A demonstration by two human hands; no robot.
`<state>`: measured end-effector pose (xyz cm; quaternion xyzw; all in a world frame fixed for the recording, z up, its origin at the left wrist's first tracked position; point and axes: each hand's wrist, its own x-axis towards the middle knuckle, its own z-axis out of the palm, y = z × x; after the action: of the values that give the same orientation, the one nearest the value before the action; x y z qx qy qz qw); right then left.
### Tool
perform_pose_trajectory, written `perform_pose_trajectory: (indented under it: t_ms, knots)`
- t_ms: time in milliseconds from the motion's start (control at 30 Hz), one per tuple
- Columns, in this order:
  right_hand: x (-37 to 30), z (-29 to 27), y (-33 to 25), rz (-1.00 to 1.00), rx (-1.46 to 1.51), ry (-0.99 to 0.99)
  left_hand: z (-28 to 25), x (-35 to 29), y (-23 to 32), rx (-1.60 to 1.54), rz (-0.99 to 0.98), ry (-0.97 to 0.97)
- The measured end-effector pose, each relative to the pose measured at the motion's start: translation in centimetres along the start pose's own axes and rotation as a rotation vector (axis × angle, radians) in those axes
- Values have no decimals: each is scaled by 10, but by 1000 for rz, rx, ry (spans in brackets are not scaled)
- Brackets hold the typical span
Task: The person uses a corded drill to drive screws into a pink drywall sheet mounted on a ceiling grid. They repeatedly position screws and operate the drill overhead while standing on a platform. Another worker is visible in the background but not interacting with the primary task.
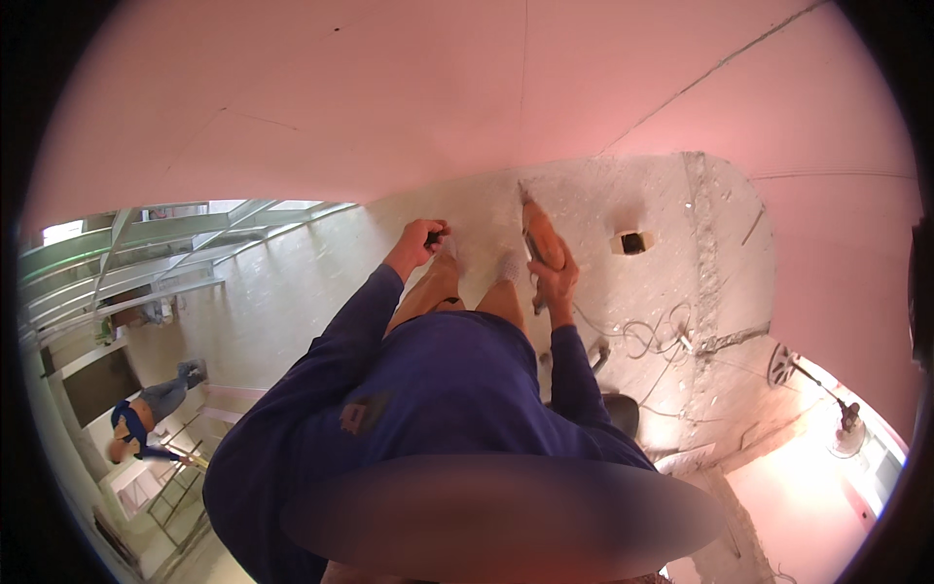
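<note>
My right hand point(556, 282) is wrapped round the dark grip of an orange power tool point(548, 241), drill-like in shape. Its narrow nose points away from me, toward the foot of the pink wall board point(467, 107); whether the tip touches anything cannot be made out. To the left, my left hand point(416, 245) is raised in front of my legs with its fingers curled. A small black object point(433, 237) shows between them, its kind too small to tell. Both hands are apart from each other and from the board.
Bare concrete floor point(302, 258) lies below, with a square hole point(632, 242) right of the tool. Loose cable point(647, 336) lies near my right side. A lamp-like stand point(846, 428) is at far right. Metal framing point(146, 253) runs left, where another person point(146, 414) stands.
</note>
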<state>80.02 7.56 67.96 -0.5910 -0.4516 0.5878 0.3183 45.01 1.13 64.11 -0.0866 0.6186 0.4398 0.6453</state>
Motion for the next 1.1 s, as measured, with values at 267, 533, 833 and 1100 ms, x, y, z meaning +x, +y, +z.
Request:
perform_pose_trajectory:
  t_ms: [267, 533, 833, 1100]
  knots:
    - [-44, -32, -20, -18, 16, -138, 44, -17, 14, -1, 77, -126]
    - [-40, -23, -69, -6, 157, -190, 71, -46, 24, 108, 150, -47]
    - [-43, -11, -100, -50, 246, -279, 52, -65, 34, -89, 276, -206]
    - [-57, -5, -111, -65, 173, -370, 44, -85, 44, -117, 403, -186]
